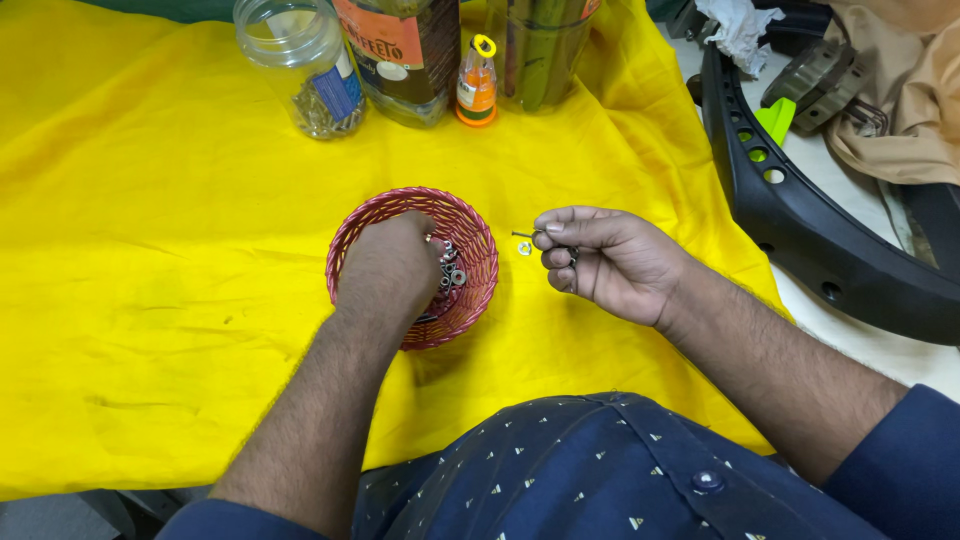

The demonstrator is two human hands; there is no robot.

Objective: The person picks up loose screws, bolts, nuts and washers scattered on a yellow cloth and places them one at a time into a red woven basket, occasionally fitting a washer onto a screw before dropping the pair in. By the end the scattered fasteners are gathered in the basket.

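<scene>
Left hand point(392, 268) in red basket point(480, 262), fingers buried among nuts point(452, 272); grip not visible.
Right hand point(605, 262), at 3 o'clock, pinches bolt point(522, 235); keep it level and steady.

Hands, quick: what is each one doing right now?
Left hand: reaching into the red basket of nuts; grip hidden, cannot be told.
Right hand: closed, pinching a small bolt above the yellow cloth.
</scene>
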